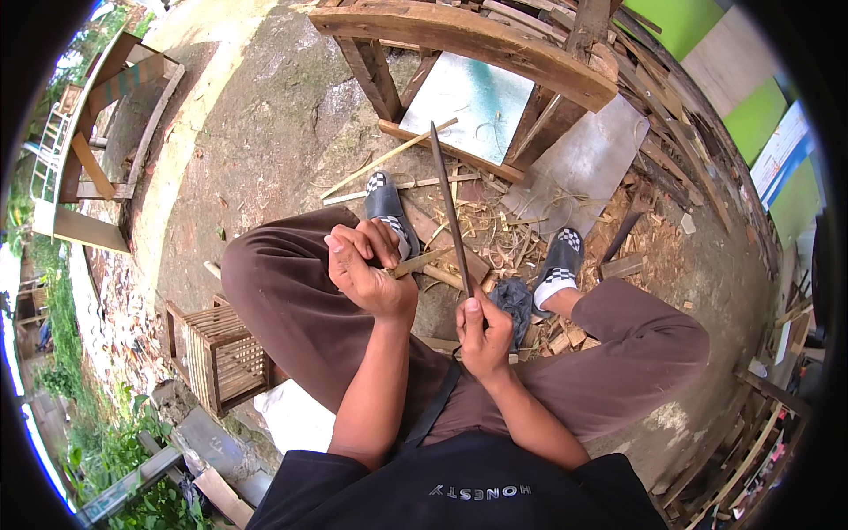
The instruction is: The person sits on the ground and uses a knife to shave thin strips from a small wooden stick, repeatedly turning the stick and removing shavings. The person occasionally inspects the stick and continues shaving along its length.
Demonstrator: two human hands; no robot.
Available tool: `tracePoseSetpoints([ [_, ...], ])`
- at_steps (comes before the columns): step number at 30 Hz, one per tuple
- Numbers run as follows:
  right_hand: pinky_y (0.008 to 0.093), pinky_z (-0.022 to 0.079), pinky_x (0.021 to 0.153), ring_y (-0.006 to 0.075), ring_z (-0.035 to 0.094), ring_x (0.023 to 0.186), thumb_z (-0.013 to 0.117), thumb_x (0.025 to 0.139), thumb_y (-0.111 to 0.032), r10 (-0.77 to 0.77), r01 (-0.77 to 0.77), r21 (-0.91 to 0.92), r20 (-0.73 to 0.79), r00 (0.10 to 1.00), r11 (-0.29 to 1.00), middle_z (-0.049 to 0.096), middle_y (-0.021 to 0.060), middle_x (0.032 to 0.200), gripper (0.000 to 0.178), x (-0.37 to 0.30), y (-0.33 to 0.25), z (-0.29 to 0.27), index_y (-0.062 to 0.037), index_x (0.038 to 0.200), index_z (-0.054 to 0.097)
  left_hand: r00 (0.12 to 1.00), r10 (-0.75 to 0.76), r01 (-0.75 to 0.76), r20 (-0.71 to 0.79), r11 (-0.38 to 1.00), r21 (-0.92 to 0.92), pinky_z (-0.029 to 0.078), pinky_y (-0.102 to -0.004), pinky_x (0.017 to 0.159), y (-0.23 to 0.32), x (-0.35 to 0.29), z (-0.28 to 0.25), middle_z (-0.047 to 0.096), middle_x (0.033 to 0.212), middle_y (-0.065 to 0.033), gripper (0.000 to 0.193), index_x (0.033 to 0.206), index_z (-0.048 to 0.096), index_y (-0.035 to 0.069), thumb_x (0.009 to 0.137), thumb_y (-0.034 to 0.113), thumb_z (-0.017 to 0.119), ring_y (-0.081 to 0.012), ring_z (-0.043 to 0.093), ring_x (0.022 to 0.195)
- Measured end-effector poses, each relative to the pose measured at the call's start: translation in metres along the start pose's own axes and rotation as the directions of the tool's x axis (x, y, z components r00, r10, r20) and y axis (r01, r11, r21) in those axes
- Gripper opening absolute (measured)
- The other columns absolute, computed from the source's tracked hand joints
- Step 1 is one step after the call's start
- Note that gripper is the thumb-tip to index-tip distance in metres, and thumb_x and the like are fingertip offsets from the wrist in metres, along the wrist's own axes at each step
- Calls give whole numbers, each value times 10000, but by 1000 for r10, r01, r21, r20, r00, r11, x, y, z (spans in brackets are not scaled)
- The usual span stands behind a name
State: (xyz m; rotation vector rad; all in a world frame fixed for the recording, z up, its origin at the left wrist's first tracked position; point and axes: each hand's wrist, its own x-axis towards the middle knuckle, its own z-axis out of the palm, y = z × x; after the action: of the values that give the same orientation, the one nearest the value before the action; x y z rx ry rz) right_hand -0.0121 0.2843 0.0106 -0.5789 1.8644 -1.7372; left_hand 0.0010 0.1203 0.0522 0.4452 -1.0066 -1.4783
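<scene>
My left hand (373, 269) is closed, fingers curled, above my left thigh. It grips a short pale wooden strip (417, 263) that sticks out to the right. In front of my lap, my right hand (484, 337) is wrapped round the lower end of a long, narrow dark blade (449, 199). The blade points up and away from me, tapering to its tip; its handle is hidden in my fist. Strip and blade lie close to each other in the picture; whether they touch I cannot tell.
Wood shavings and offcuts (565, 340) litter the ground between my shoes, beside a crumpled dark plastic bag (512, 305). Ahead stands a wooden frame (477, 35) near a metal sheet (579, 163). A slatted wooden cage (216, 349) sits at my left. Scrap wood (654, 97) is piled at far right.
</scene>
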Motion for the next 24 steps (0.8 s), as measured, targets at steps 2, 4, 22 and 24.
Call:
tracePoseSetpoints([
  [2,286,395,526,98,460,542,497,1075,-311,53,-51,-98,26,998,994,498,5,604,419,-7,22,4,13,1298,642,1000,9,-9,19,1000,3,289,-257,487,-1,0,2,345,534,-6,403,777,372,124,1121,330,330,-105,288,470],
  [4,316,414,537,121,484,545,508,1070,-317,195,-168,-257,84,977,952,520,40,599,404,-4,46,1,5,1254,666,996,-43,38,-77,998,-55,272,-252,507,6,2,3,331,525,2,402,777,373,126,1119,332,339,-101,289,473],
  [22,369,471,591,258,548,555,515,1049,-216,161,-127,-220,146,976,967,569,221,676,349,5,15,5,-13,1298,652,999,-17,18,-27,1000,20,272,-262,520,2,-4,4,318,517,-8,437,747,337,120,1123,343,318,-101,278,482],
  [24,353,461,581,204,515,547,518,1045,-187,98,-75,-154,143,985,985,560,198,660,339,-2,5,7,-14,1306,650,998,-42,42,-44,999,12,276,-265,529,3,-4,8,319,515,-9,441,747,339,119,1123,349,312,-101,280,486],
])
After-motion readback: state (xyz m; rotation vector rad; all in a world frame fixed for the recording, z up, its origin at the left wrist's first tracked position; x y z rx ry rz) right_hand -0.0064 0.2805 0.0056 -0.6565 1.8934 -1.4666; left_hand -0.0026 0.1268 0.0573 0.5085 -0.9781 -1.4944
